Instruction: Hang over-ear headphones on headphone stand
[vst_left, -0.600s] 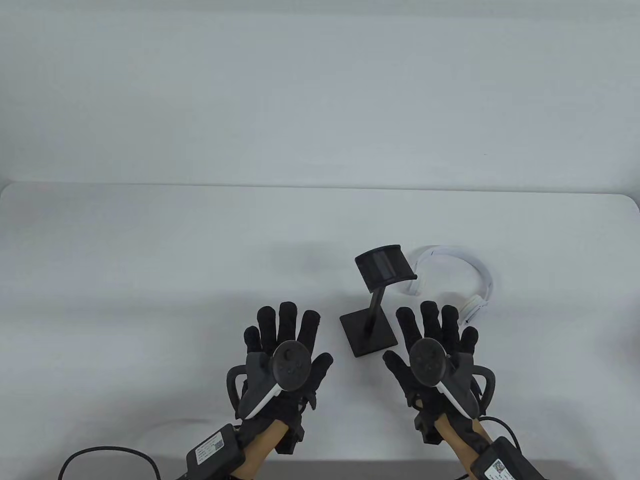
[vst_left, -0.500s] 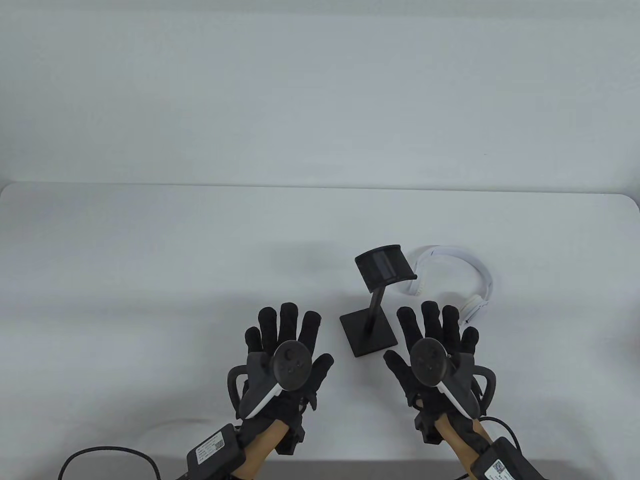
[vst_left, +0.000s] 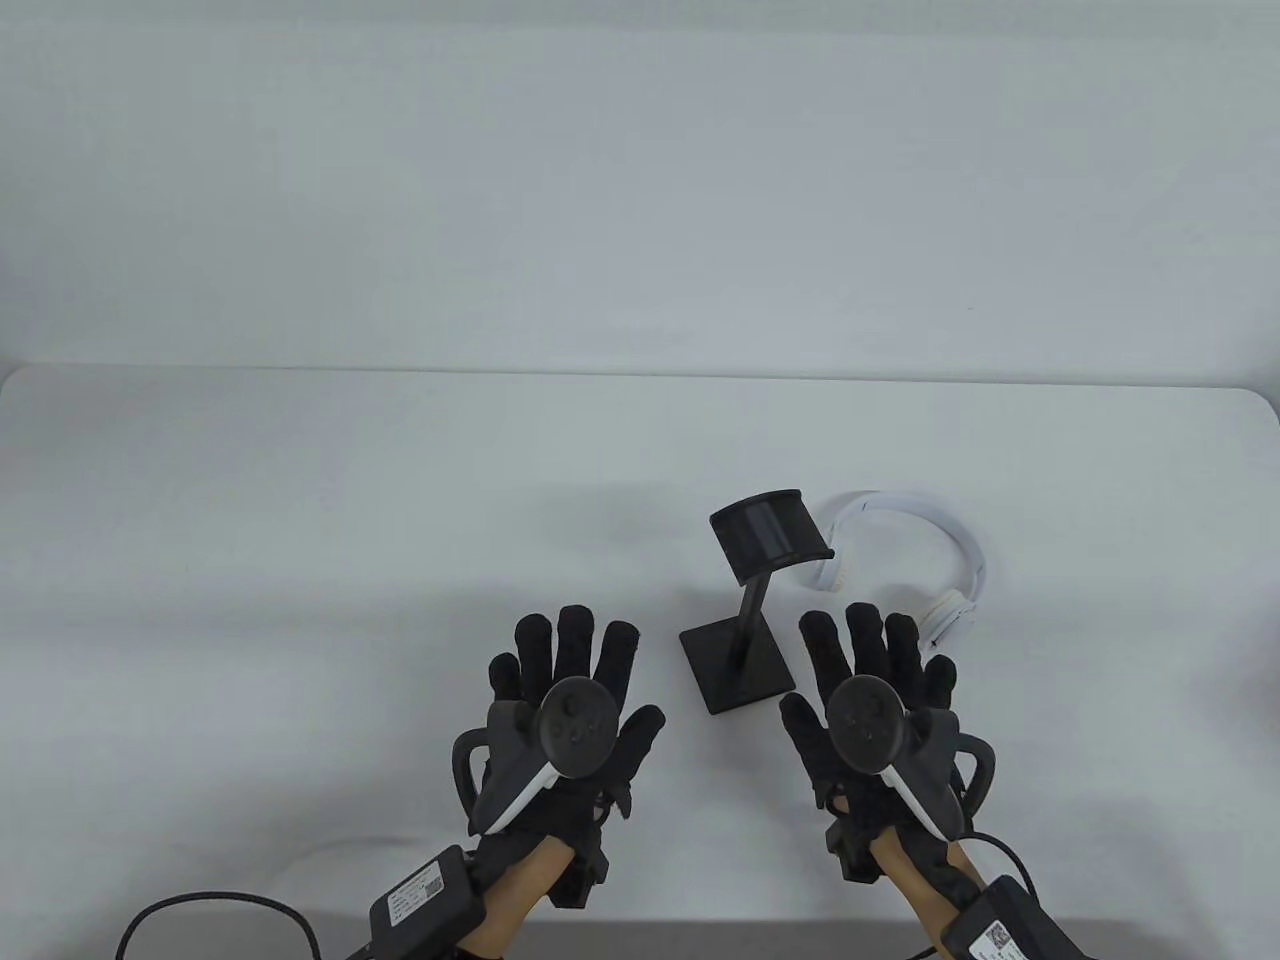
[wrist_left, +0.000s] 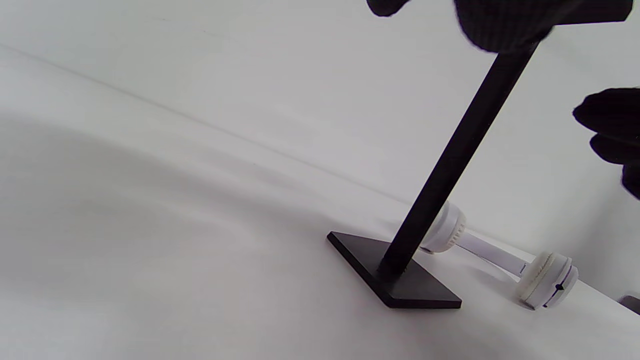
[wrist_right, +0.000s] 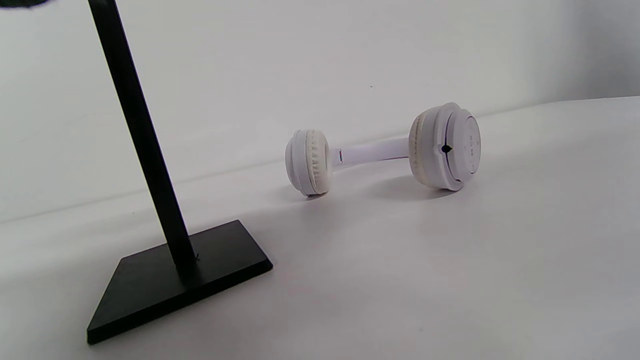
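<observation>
Both of my hands hover low over the white table (vst_left: 300, 480), palms down, fingers spread wide and holding nothing. My left hand (vst_left: 572, 712) sits just left of the stand (vst_left: 752, 610), my right hand (vst_left: 872, 706) just right of its base, with the base between my two thumbs and neither hand touching it. A tracker (vst_left: 570, 722) is strapped to the back of my left hand and another tracker (vst_left: 866, 722) to my right. The stand is black, with a flat square base, a thin post and a curved rest on top; it stands on its base, and its post leans away from me in the table view. The headphones (vst_left: 925, 560) are white and lie on the table just behind and to the right of the stand, not hung on it, the band arching away from me and the two cups toward me. The nearer cup lies just beyond my right fingertips (vst_left: 900, 625), apart from them. In the left wrist view the stand (wrist_left: 450, 165) rises from its base with the headphones (wrist_left: 545, 277) on the table behind it, one cup partly hidden by the post, my own left fingers (wrist_left: 500, 20) dark at the top edge and the fingers of my right hand (wrist_left: 612, 135) in at the right edge. In the right wrist view the stand (wrist_right: 145, 150) is at the left and the headphones (wrist_right: 385, 150) rest on their cup rims, pads facing each other, well clear of the base.
</observation>
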